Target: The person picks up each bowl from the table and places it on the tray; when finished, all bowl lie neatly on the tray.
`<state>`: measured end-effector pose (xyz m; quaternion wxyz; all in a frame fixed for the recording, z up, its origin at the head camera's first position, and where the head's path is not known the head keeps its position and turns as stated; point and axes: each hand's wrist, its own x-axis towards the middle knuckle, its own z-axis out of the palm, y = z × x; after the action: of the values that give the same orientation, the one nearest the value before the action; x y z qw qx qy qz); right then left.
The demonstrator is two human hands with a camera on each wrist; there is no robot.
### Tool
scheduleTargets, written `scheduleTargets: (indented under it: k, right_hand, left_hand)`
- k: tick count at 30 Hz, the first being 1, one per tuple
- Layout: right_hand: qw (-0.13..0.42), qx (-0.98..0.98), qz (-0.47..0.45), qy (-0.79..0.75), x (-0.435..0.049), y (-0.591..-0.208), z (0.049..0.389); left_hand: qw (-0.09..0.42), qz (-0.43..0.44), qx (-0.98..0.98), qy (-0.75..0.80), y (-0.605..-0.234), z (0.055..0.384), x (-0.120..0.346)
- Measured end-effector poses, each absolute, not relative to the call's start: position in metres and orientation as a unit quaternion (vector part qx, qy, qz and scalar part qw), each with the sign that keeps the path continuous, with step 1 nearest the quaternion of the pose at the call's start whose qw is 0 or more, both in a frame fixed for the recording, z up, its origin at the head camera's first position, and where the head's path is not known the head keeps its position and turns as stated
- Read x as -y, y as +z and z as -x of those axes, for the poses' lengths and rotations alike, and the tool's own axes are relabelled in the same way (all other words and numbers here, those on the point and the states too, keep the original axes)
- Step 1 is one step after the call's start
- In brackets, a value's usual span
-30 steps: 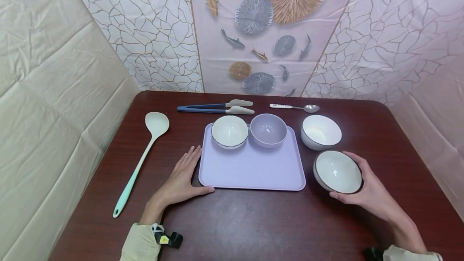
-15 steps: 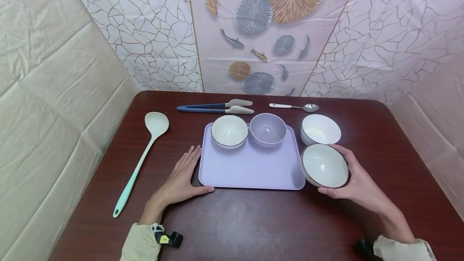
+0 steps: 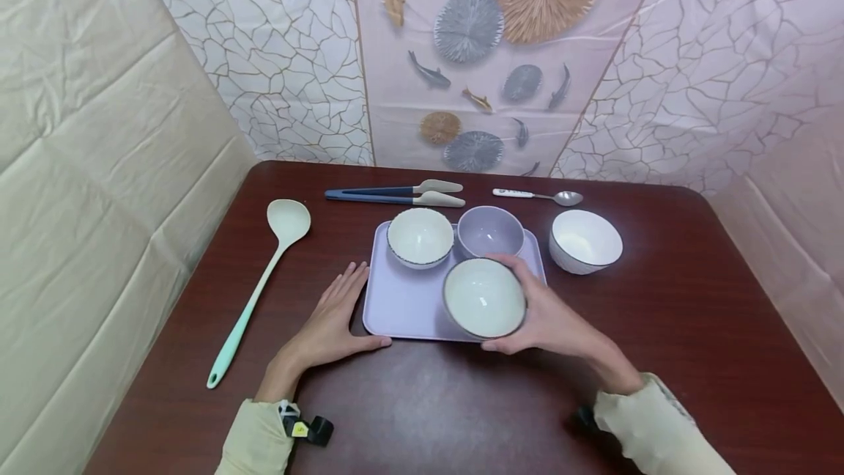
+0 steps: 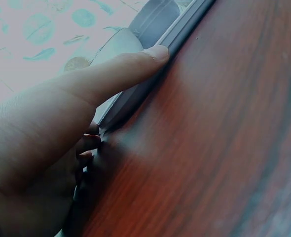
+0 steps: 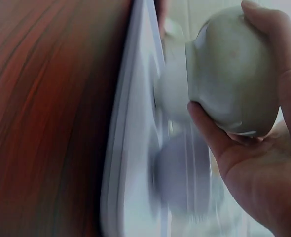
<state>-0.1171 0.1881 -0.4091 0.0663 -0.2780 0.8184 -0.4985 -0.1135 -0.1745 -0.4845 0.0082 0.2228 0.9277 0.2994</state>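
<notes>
My right hand (image 3: 554, 317) grips a white bowl (image 3: 484, 299) with a dark rim by its side, thumb at the near edge. In the right wrist view the bowl (image 5: 234, 74) hangs above the lavender tray (image 5: 135, 163), with a gap under its foot. On the tray's back half sit a white bowl (image 3: 420, 239) with a speckled rim and a purple bowl (image 3: 490, 229). My left hand (image 3: 330, 325) rests at the tray's left front corner, fingers straight and spread along the side. In the left wrist view its thumb lies against the tray's front edge.
A white textured bowl (image 3: 585, 242) stands right of the tray. Behind lie blue-handled tongs (image 3: 395, 195) and a spoon (image 3: 537, 195) with a white handle. A mint-handled ladle (image 3: 257, 292) lies at the left. The dark wooden table (image 3: 422, 409) ends at a draped backdrop.
My right hand has carried the dark-rimmed bowl leftward, from beside the white textured bowl to over the tray. My left hand has stayed at the tray corner. The head view has shifted slightly.
</notes>
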Motion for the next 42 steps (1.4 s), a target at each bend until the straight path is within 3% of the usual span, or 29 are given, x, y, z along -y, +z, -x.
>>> scheduleTargets:
  k: [12, 42]
  right_hand:
    - [0.083, -0.824, 0.302, -0.471, -0.125, -0.415, 0.131]
    - [0.051, -0.830, 0.269, -0.485, -0.109, -0.445, 0.127]
  left_hand:
    - [0.006, -0.227, -0.926, 0.302, -0.486, 0.115, 0.176]
    - [0.006, -0.227, -0.927, 0.298, -0.483, 0.114, 0.175]
